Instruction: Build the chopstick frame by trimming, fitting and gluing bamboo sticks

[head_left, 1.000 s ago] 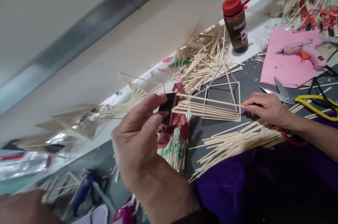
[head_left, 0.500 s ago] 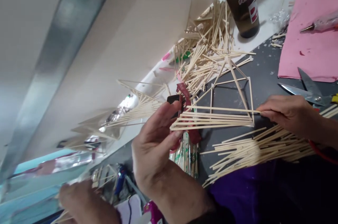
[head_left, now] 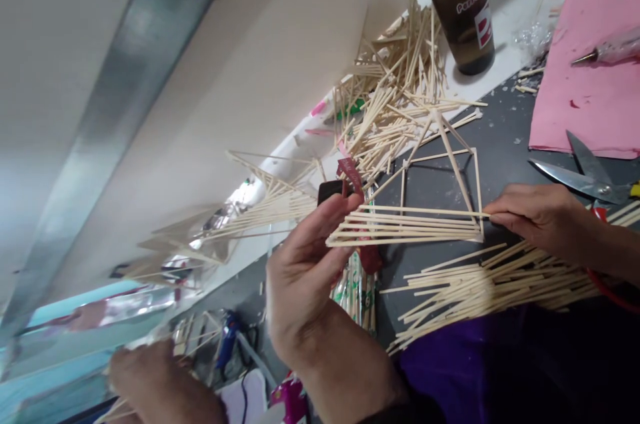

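Note:
My left hand [head_left: 300, 277] is closed at the left corner of a model frame [head_left: 453, 157] built from thin wooden sticks, its thumb below and fingers above. Several sticks lie side by side across the frame's near face, fanning out from that corner. Along their upper side runs a loose-looking stick [head_left: 425, 211], its right end pinched between the thumb and forefinger of my right hand [head_left: 545, 214]. Whether its left end touches the frame is hard to make out. Below the frame a pile of loose sticks [head_left: 460, 284] lies on the dark table.
A red-capped bottle [head_left: 465, 17] stands behind a heap of sticks [head_left: 395, 91]. Scissors [head_left: 590, 174] lie open at right, near a pink sheet [head_left: 585, 97] with a piping-style tube [head_left: 610, 51]. At lower left are another person's hand [head_left: 160, 377] and a blue glue gun [head_left: 227, 341].
The pinched stick has come down a little, nearer the row of sticks on the frame. My left hand has shifted slightly right; the whole view has moved a little.

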A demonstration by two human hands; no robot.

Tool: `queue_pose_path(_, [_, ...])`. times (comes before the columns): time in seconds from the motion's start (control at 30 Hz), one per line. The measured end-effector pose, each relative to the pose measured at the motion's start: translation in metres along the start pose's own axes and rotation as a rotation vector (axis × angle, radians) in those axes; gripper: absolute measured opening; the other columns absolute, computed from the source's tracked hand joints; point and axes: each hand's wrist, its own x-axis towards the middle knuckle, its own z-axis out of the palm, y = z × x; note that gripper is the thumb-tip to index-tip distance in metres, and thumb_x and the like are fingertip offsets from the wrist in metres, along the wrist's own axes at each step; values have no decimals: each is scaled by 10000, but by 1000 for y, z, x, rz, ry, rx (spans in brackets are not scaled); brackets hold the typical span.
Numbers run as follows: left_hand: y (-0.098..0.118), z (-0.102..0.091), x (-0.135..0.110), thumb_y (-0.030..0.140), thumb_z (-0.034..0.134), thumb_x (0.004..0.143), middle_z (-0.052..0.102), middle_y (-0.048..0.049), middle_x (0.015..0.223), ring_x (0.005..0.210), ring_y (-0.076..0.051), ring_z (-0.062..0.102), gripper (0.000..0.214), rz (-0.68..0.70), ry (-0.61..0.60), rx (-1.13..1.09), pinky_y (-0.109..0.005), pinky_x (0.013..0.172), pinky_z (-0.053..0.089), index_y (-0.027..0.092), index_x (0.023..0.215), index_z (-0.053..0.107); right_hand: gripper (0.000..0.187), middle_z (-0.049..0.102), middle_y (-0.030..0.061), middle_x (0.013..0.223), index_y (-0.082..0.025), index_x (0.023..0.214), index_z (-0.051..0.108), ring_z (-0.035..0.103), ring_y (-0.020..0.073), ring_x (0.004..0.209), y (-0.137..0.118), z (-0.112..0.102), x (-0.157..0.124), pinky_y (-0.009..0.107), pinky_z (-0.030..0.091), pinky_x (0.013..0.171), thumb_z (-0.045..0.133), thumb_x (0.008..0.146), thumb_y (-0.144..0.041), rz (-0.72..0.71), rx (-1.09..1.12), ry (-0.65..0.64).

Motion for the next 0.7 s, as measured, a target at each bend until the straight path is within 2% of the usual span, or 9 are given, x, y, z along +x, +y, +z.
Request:
queue_pose_path(0.43, [-4,-7,2,231,814,685,721,-67,1151,1062,-242,682,503,-42,-57,-100,-304,824,603,302,1166,686,338,675,55,806,-204,767,654,605,147,714,0,4,0,285,430,629,397,982,-250,-50,-3,-12])
queue_pose_path(0.7, [-4,-9,3,257,821,662,740,-60,1101,978,-234,708,439,-50,-13,-55,-284,747,607,295,1089,727,329,655,52,787,-194,802,675,590,140,703,4,7,1,280,414,638,398,976,-229,-43,-24,-22])
